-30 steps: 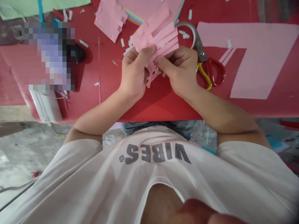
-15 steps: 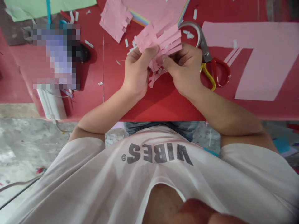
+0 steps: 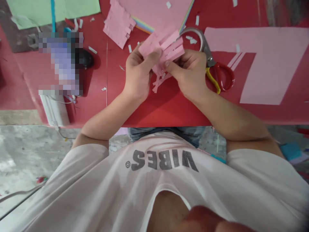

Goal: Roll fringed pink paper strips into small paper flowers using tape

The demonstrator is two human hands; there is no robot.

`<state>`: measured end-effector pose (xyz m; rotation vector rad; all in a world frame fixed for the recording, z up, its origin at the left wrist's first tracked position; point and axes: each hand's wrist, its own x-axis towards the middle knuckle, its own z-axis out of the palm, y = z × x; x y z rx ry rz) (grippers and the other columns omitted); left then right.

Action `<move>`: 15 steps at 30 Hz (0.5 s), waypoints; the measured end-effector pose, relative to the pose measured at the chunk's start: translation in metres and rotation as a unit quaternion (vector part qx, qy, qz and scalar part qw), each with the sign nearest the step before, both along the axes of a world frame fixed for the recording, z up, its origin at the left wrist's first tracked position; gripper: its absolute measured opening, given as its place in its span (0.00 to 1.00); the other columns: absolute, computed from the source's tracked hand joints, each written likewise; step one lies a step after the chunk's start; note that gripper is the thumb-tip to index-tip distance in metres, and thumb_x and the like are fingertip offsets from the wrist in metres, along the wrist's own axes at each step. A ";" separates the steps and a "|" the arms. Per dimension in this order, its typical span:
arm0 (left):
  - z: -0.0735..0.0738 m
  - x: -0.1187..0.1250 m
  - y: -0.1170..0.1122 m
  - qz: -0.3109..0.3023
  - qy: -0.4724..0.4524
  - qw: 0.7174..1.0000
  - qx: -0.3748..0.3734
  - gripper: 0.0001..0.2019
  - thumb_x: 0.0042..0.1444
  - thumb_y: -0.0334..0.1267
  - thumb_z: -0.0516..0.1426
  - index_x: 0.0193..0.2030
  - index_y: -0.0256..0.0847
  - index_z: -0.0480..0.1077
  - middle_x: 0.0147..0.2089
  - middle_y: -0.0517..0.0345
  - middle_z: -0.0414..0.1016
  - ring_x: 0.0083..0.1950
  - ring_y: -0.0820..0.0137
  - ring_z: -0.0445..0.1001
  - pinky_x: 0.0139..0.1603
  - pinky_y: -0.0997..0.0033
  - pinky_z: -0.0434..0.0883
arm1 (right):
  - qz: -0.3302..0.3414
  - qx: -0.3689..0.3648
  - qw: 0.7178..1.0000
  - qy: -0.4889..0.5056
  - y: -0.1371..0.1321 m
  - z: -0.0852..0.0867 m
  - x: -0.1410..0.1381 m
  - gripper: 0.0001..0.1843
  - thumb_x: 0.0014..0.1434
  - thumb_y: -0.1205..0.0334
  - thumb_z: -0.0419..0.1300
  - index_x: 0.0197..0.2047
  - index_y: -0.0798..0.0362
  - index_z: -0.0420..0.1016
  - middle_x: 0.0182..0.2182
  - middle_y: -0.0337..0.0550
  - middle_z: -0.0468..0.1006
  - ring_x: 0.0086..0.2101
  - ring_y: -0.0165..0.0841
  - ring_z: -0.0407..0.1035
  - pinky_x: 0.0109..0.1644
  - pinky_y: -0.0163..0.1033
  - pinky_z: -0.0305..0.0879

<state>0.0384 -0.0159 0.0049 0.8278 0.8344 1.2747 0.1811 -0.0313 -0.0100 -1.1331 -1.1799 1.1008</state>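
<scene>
Nearest to the camera, a white shirt with dark letters fills the lower part of the view. Beyond it, a bit of jeans shows before the edge of the red table. At the left edge of this table lies a white power strip with its cable.

Over the table, the 2 hands hold 1 pink paper, cut into strips on its right side. The left hand grips it with the thumb on top; its fingers are partly hidden underneath. The right hand pinches the lower right part, also with the thumb above. Below the paper are some thin strips; I cannot tell if they are joined to it.

Just beside the right hand lie scissors with 1 red and 1 yellow handle. Farther right is a large pink sheet. On the left, a black mouse rests on the table. Farthest are a notched pink piece, a rainbow-edged sheet and a green sheet.
</scene>
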 end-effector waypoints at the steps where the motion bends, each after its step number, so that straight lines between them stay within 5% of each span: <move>1: 0.002 -0.003 0.002 -0.007 0.008 1.000 0.001 0.04 0.61 0.32 0.61 0.40 0.47 0.74 0.40 0.60 0.76 0.41 0.69 0.73 0.48 0.63 0.73 | 0.025 -0.007 1.000 -0.005 0.002 -0.002 0.002 0.08 0.58 0.58 0.70 0.27 0.44 0.79 0.25 0.35 0.75 0.26 0.32 0.65 0.30 0.43 0.57; 7: 0.012 -0.027 0.027 -0.001 0.034 0.999 0.041 0.04 0.62 0.34 0.61 0.40 0.49 0.73 0.41 0.61 0.76 0.44 0.68 0.75 0.44 0.65 0.74 | 0.117 0.016 0.981 -0.155 0.020 0.004 0.029 0.09 0.55 0.62 0.72 0.40 0.41 0.83 0.29 0.35 0.78 0.28 0.32 0.68 0.32 0.43 0.61; 11: 0.002 -0.037 0.042 0.005 0.078 0.997 0.025 0.05 0.60 0.38 0.62 0.43 0.50 0.72 0.34 0.64 0.70 0.30 0.75 0.65 0.27 0.70 0.64 | 0.135 0.088 0.923 -0.351 0.026 0.014 0.048 0.14 0.53 0.63 0.72 0.43 0.40 0.80 0.38 0.38 0.80 0.34 0.36 0.68 0.39 0.47 0.63; 15: -0.008 -0.043 0.048 -0.008 0.145 0.988 0.045 0.11 0.58 0.39 0.60 0.46 0.61 0.73 0.40 0.65 0.74 0.32 0.70 0.70 0.27 0.65 0.64 | 0.141 0.084 0.882 -0.441 0.018 0.017 0.052 0.15 0.52 0.56 0.72 0.43 0.36 0.77 0.40 0.39 0.81 0.40 0.46 0.69 0.39 0.52 0.61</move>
